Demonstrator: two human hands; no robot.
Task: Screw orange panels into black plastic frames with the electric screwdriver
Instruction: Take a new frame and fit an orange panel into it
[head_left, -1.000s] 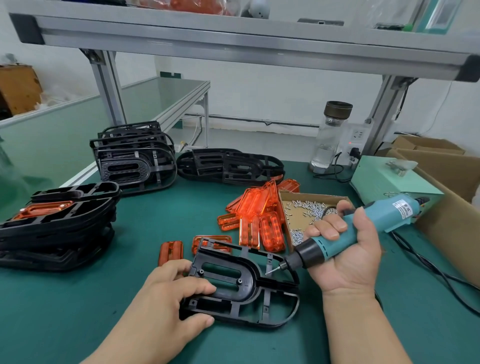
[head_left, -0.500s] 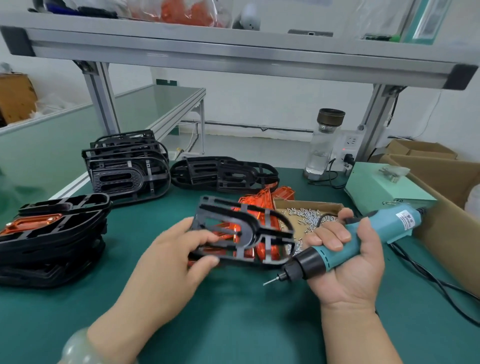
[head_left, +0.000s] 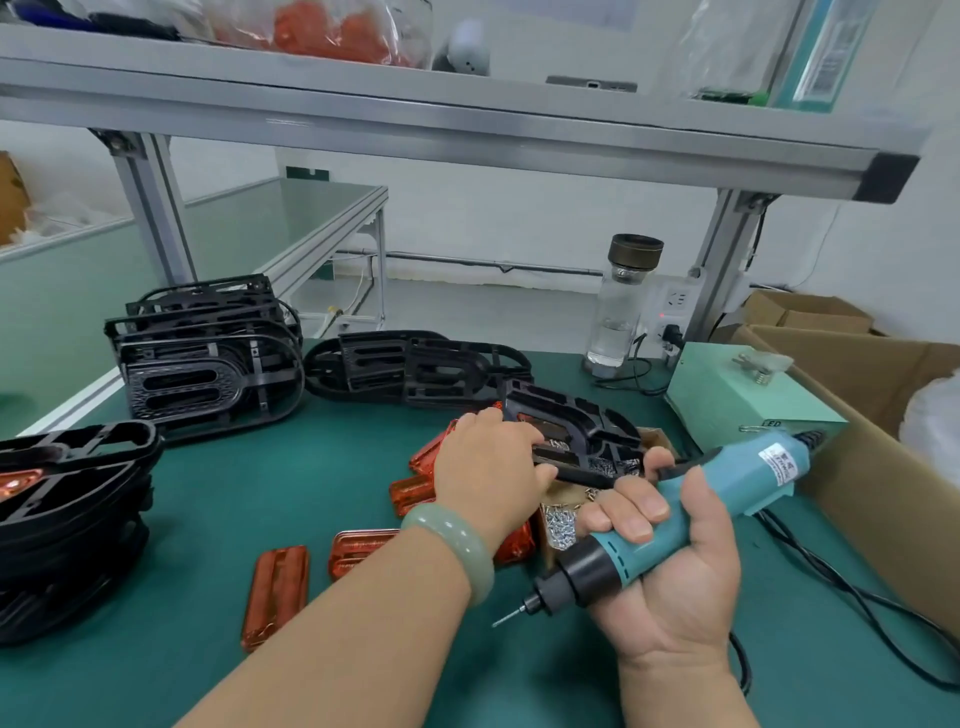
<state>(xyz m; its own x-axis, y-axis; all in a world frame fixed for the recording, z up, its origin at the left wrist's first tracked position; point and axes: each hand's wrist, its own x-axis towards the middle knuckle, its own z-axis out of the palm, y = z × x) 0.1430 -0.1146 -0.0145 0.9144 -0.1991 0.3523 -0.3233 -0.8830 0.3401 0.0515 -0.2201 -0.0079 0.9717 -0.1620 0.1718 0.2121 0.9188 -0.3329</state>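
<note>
Moved: frame (head_left: 576, 431), off the mat a half-second ago and in front of the worker, now carried out to 1 o'clock, tilted, over the screw box (head_left: 558, 519) and the panel pile (head_left: 431, 457). The driver (head_left: 727, 488) is little changed, bit pointing to 8 o'clock and touching nothing. Left hand (head_left: 488, 467): curled round the frame's near rim, thumb under, fingers over the ribs. Right hand (head_left: 675, 571): closed about the driver's teal body, palm up. Panels: orange, translucent, one loose on the mat (head_left: 260, 493) at 7 o'clock (head_left: 278, 592), one just right of it (head_left: 358, 551), the rest heaped under the left hand. None sits in the held frame as far as can be seen. Other frames: stack at 9 o'clock (head_left: 72, 493) with an orange panel fitted on top, stack at 11 o'clock (head_left: 208, 358), row lying at 12 o'clock (head_left: 415, 369). Handling, by judgement: the frame is light and stiff, an open lattice that one hand carries. Best taken by the outer rim or a rib, clear of the screw bosses. The panels look thin, glossy and likely slippery. Pinch them by the long edges, since hard driving may crack them.
</note>
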